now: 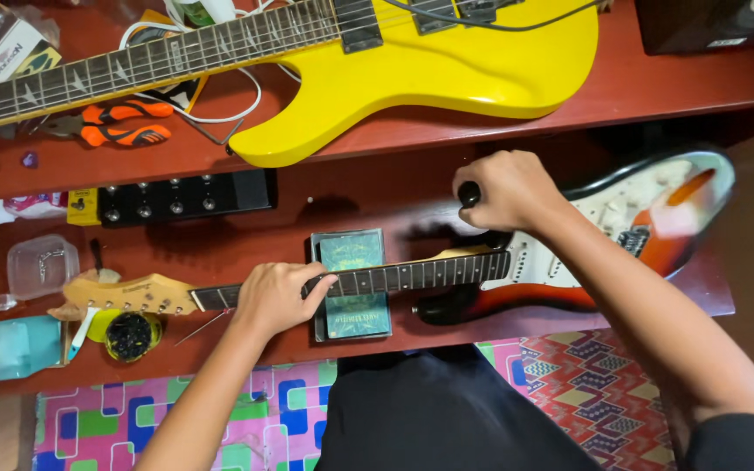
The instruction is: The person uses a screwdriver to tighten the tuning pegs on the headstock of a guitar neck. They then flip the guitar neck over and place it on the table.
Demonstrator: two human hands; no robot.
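Note:
A sunburst electric guitar (630, 235) with a white pickguard lies across the lower wooden shelf (246, 249), its pale headstock (133, 295) at the left. My left hand (277, 296) lies over its dark neck (421, 275) near the nut, fingers curled on the fretboard. My right hand (503, 192) is closed round a black tool handle (469, 194) held just above the neck joint. A green book or box (351, 283) sits under the neck as a rest.
A yellow electric guitar (429, 70) lies on the upper shelf beside orange-handled pliers (124, 122). A black pedal unit (185, 196), a clear plastic box (41, 264), a teal tray (15, 347) and a small round tin (130, 336) sit at the left. A patterned mat (220, 414) covers the floor.

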